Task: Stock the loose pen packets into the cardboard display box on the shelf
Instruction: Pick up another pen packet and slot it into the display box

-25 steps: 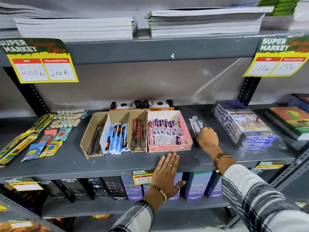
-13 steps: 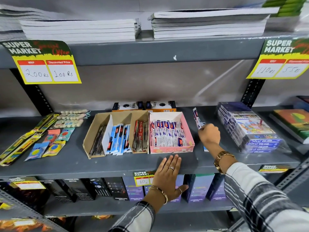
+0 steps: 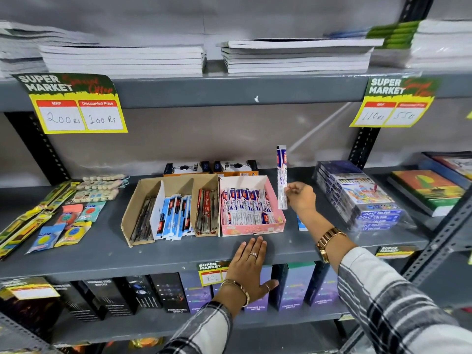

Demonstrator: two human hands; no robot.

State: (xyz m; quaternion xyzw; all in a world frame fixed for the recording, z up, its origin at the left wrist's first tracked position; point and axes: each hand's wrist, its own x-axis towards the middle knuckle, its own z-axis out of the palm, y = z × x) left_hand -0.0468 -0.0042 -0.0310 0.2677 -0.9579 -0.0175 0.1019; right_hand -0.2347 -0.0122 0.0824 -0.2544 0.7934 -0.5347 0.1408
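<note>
A pink cardboard display box [image 3: 255, 229] sits on the grey middle shelf [image 3: 127, 254], holding several white-and-blue pen packets [image 3: 245, 205] lying side by side. My right hand [image 3: 300, 196] is just right of the box, pinching the lower part of one pen packet [image 3: 281, 175] and holding it upright above the shelf. Another loose packet [image 3: 301, 223] lies partly hidden under my right wrist. My left hand [image 3: 249, 267] rests flat on the shelf's front edge, below the box, fingers spread, holding nothing.
A brown divided box [image 3: 143, 200] with black, blue and red pens stands left of the pink box. Wrapped colour-pencil packs [image 3: 362, 200] lie to the right, eraser packets [image 3: 63, 223] to the left, two small boxes [image 3: 212, 167] behind. Notebook stacks fill the upper shelf.
My right hand has picked a pen packet up off the shelf beside the pink box and raised it upright. My left hand has stayed on the shelf edge.
</note>
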